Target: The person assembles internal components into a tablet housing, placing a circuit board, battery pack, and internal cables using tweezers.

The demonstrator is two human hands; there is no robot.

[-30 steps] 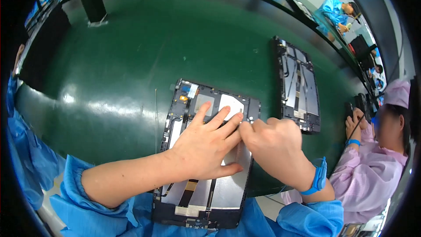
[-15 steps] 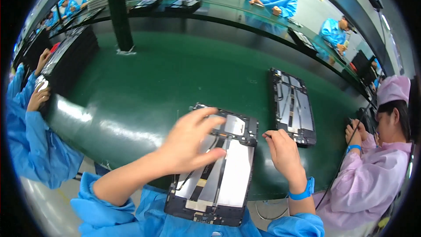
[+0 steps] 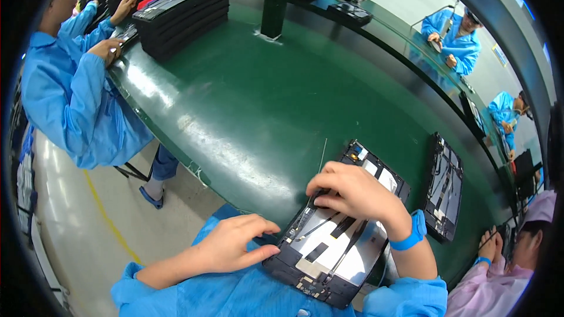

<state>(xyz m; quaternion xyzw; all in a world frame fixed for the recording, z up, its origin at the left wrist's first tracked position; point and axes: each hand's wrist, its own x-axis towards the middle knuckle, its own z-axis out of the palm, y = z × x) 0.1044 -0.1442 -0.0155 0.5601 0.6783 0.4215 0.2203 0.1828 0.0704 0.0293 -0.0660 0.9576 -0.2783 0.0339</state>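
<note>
An opened tablet-like device (image 3: 338, 243) lies slanted at the table's near edge, with a black frame, silver plates and dark ribbon cables. My right hand (image 3: 361, 196) reaches across it to the left edge. Its thumb and fingers are bent together there; what they grip, if anything, is hidden. My left hand (image 3: 232, 243) is at the near left edge, thumb and fingers apart, the thumb tip by the frame's corner. A thin pale line (image 3: 323, 155) rises beyond my right fingers; I cannot tell what it is.
A second opened device (image 3: 445, 188) lies to the right on the green table (image 3: 247, 100). A tall stack of black devices (image 3: 182, 20) stands far left, near a green post (image 3: 276, 3). Co-workers sit left, right and across; a glass shelf (image 3: 399, 29) runs behind.
The view has swung left. My right hand has gone from beside the device's right side across to its left edge. My left hand has drawn back from above the device to its near left edge.
</note>
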